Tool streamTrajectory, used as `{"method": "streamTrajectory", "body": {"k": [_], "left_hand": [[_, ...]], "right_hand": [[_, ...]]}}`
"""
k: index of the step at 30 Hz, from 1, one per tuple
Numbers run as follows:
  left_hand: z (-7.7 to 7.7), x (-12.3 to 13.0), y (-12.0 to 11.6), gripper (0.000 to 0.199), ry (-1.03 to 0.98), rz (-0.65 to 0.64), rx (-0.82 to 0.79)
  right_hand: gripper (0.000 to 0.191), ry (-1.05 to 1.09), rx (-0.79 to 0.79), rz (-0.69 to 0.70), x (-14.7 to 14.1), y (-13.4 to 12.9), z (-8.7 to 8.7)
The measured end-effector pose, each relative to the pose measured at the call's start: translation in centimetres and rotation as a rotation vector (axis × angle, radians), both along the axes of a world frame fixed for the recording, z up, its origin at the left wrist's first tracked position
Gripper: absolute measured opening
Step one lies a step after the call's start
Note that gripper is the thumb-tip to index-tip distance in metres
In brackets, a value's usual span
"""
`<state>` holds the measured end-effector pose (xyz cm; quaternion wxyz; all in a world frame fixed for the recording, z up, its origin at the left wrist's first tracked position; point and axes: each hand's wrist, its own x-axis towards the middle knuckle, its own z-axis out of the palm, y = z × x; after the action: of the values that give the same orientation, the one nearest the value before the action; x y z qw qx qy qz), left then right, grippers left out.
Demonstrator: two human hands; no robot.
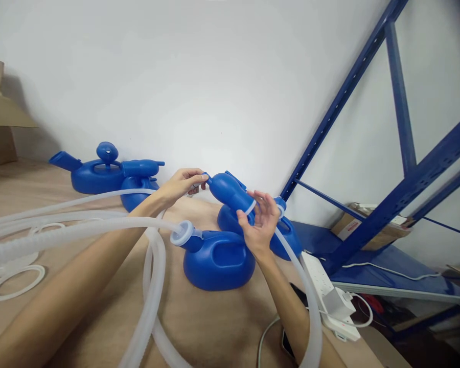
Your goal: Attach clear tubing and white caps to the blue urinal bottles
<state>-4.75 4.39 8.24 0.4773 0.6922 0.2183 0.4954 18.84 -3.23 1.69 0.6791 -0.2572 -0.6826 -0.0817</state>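
My left hand [187,183] pinches the narrow tip of a blue bulb-shaped plastic piece [227,190]. A white ring [250,207] circles the wide end of this piece, which tilts down to the right. My right hand [261,222] grips that ringed end between thumb and fingers. Just below stands a blue handled urinal bottle [219,261], its neck capped with a translucent white fitting [181,233] that carries a hose [99,225]. Another blue bottle [285,237] is partly hidden behind my right hand.
More blue bottles with attached pieces [95,175] stand at the left by the wall. Translucent hoses [155,260] and white rings [16,282] lie across the table. A white power strip [327,296], a blue metal rack [345,82] and a cardboard box [0,138] flank the area.
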Motion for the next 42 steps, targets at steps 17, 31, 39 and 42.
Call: {"method": "streamTrajectory", "body": {"k": [17,31,39,42], "left_hand": [[0.4,-0.9,-1.3,0.038,0.648,-0.279,0.353],[0.9,-0.2,-2.6,0.037,0.620,-0.292,0.341],[1.5,-1.0,-2.9,0.042,0.605,0.080,0.587],[0.4,-0.3,-2.4,0.044,0.600,0.168,0.685]], "right_hand": [[0.031,0.002,-0.076,-0.215,1.4,-1.4,3.0],[0.032,0.047,0.057,-0.285,-0.1,-2.4,2.9],[0.042,0.448,-0.195,-0.298,-0.5,-2.3,4.5],[0.051,0.637,-0.348,-0.167,-0.4,-1.6,4.3]]}}
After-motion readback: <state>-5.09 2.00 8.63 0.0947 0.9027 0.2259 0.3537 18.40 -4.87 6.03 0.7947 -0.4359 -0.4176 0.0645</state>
